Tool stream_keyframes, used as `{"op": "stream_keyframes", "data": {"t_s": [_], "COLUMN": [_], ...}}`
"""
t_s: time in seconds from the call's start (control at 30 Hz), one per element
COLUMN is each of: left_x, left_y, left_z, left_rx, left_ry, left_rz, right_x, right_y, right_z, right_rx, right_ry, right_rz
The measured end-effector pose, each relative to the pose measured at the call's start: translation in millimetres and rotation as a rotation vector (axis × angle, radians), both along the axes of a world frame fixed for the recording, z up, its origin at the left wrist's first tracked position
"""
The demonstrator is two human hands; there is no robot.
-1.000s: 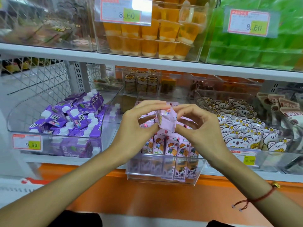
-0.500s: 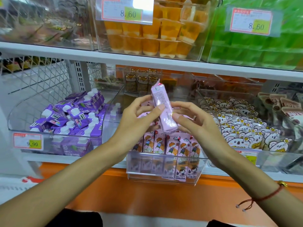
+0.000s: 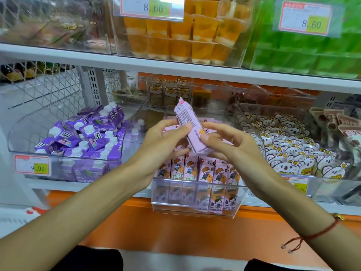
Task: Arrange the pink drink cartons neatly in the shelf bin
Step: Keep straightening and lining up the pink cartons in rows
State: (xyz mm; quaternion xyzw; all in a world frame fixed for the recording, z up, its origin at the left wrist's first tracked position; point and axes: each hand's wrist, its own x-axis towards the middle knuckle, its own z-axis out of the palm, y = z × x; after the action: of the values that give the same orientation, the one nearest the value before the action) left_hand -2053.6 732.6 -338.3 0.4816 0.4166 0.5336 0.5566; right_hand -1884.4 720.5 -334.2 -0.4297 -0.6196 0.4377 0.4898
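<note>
The left hand [image 3: 162, 139] pinched a pink carton [image 3: 190, 128] with its thumb curled across the printed face and its fingers behind; the right hand [image 3: 230, 145] gripped the lower end of the same carton, thumb on the front edge and fingers curled beneath; the carton hung tilted in the air, top end leaning up and left, just above the clear bin [image 3: 195, 194] and touching none of the cartons below. The front row of cartons [image 3: 197, 171] stood upright and tight against the bin's front wall; behind it, under the hands, more pink cartons lay at loose angles, though the hands hid most of them. The likely trouble lay in the fit: the row looked packed, so a carton pushed down at this slant would probably wedge on its neighbours' tops or tip one over; the pinch was a light one, and a slip could drop the carton flat onto the loose ones; the bin also stuck out past the shelf edge [image 3: 125, 192], so a hard downward press might rock it.
</note>
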Motion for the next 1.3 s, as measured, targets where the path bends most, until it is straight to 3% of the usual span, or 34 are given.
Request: {"op": "stream_keyframes", "data": {"t_s": [0.13,0.23,0.4,0.57,0.73,0.8,1.0,1.3], "left_x": [-2,-2,-11,-20,-16,-14,-14,-10], "left_y": [-1,-2,2,7,11,11,15,23], "left_z": [3,4,12,11,5,2,-2,16], "left_rx": [0.116,0.178,0.482,0.592,0.602,0.619,0.644,0.682], "left_ry": [0.034,0.068,0.351,0.602,0.68,0.704,0.75,1.014], "left_rz": [0.078,0.102,0.326,0.313,0.268,0.243,0.185,0.027], "right_x": [5,4,4,2,-6,-6,9,14], "right_y": [1,1,13,25,31,31,22,15], "right_z": [2,0,-16,-30,-35,-33,-23,-24], "right_rx": [0.323,0.419,0.337,0.383,0.431,0.427,0.342,0.363], "right_ry": [-0.257,-0.344,-0.447,-0.861,-1.236,-1.248,-1.001,-1.019], "right_rz": [-0.164,-0.164,-0.247,-0.205,-0.174,-0.156,0.008,-0.007]}}
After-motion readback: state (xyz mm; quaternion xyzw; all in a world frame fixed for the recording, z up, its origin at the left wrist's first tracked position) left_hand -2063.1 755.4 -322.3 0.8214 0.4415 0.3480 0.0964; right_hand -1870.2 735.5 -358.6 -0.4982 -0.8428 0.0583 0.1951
